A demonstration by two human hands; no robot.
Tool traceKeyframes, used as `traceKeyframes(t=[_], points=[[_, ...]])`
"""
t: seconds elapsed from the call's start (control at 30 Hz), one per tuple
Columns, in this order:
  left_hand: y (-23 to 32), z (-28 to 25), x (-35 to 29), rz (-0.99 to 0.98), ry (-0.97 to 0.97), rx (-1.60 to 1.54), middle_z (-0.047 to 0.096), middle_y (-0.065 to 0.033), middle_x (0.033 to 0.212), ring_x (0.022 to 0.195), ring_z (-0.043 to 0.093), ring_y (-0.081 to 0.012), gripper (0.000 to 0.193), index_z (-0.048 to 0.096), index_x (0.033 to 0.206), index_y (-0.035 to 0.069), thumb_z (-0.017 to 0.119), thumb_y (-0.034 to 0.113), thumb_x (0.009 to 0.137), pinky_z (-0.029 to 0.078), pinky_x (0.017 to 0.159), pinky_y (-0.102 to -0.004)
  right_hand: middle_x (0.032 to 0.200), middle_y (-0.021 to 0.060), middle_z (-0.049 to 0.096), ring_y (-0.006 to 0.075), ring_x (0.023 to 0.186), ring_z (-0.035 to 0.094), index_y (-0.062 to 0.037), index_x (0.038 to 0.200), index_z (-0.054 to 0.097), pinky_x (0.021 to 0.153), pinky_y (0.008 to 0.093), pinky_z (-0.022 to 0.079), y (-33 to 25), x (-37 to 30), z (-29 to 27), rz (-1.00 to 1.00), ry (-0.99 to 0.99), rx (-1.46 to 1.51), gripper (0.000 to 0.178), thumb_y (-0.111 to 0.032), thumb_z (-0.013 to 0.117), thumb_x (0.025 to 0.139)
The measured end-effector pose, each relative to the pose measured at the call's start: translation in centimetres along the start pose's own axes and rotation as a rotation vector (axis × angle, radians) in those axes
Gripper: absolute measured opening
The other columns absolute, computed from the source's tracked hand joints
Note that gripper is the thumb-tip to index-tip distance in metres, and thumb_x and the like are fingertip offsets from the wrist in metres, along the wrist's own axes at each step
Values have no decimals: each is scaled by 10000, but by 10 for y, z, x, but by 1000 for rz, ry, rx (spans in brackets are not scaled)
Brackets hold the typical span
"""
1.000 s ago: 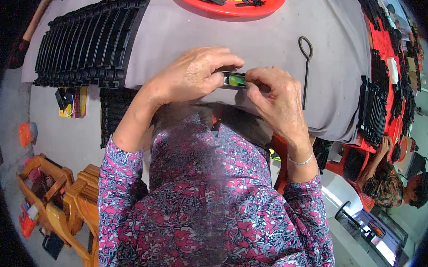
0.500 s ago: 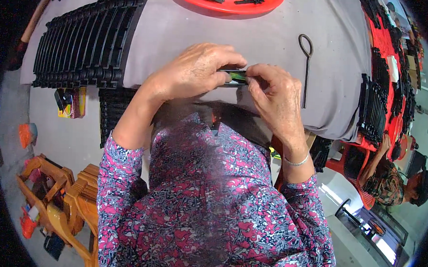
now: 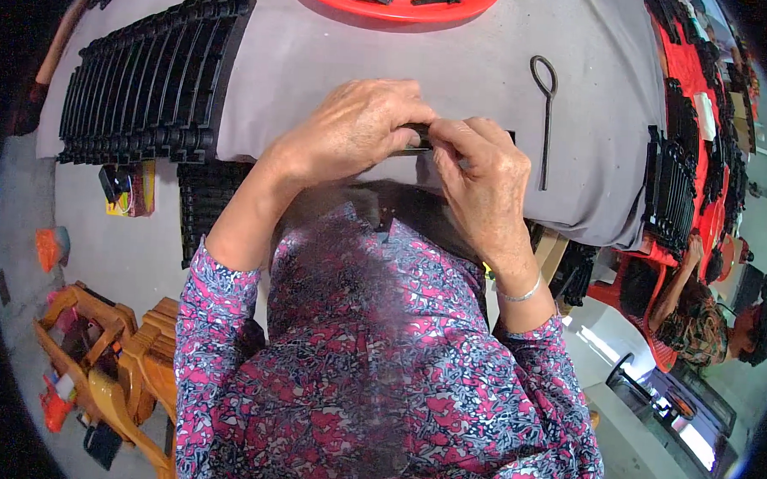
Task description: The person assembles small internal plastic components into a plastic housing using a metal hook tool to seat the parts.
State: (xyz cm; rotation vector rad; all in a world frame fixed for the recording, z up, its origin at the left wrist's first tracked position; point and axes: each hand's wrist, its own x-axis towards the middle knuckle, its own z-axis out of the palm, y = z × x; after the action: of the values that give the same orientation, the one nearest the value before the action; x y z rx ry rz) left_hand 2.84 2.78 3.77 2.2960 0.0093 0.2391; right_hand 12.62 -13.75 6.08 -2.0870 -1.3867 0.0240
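Note:
Both of my hands meet at the near edge of the cloth-covered table, over a slim black plastic part (image 3: 419,142). My left hand (image 3: 354,123) is closed on its left side, with thumb and bent fingers pinching it. My right hand (image 3: 483,162) pinches at its middle with thumb and forefinger, the fingertips of both hands almost touching. A dark end of the part shows beyond my right knuckles; most of the rest is hidden by my fingers. To the right of my hands lies a dark metal rod with a looped end (image 3: 546,118).
A row of long black plastic parts (image 3: 151,79) lies at the table's left. At the far edge sits a red basin (image 3: 402,16) with black and yellow pieces. More black parts (image 3: 672,196) line the right side, where another person (image 3: 701,326) sits. Wooden furniture (image 3: 105,347) stands lower left.
My right hand has shifted slightly left, closer to my left fingertips. The yellow-green and pale bit seen between my hands earlier is now covered. The view has shifted slightly.

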Motion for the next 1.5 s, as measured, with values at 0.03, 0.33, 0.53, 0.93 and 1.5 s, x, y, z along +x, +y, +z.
traceKeyframes(t=[0.03,0.33,0.53,0.93,1.5], points=[[1,0,0,-12,2,-3,618,-125,890,884,607,-348,209,697,1030,66,648,153,846,479,758,-450,805,113,659,281,734,637,-38,906,698,656,364,504,0,0,-1,4,0,-3,121,-17,693,787],[-4,4,-2,15,43,17,571,-135,845,833,584,-340,257,664,1064,12,646,67,814,461,721,-426,820,120,643,299,768,626,-35,923,688,697,388,491,12,-11,-3,79,68,148,154,-45,724,774],[-4,4,-3,17,19,51,579,-148,868,875,584,-351,299,640,1109,5,624,81,821,459,752,-440,877,96,640,286,822,601,-47,926,690,732,386,477,12,-17,-2,40,50,151,159,-53,729,773],[-10,-4,-5,45,-73,7,634,-108,1034,1014,592,-275,532,544,1329,61,595,83,801,385,948,-408,913,104,672,275,813,601,-28,956,698,729,362,497,10,-17,-1,-52,60,33,190,-47,755,776],[-2,-18,10,-27,-296,25,645,-168,1128,1053,579,-286,526,541,1352,35,557,105,832,342,972,-403,915,74,657,261,807,555,-49,988,699,729,356,468,15,-23,8,-134,135,-21,225,0,735,771]])
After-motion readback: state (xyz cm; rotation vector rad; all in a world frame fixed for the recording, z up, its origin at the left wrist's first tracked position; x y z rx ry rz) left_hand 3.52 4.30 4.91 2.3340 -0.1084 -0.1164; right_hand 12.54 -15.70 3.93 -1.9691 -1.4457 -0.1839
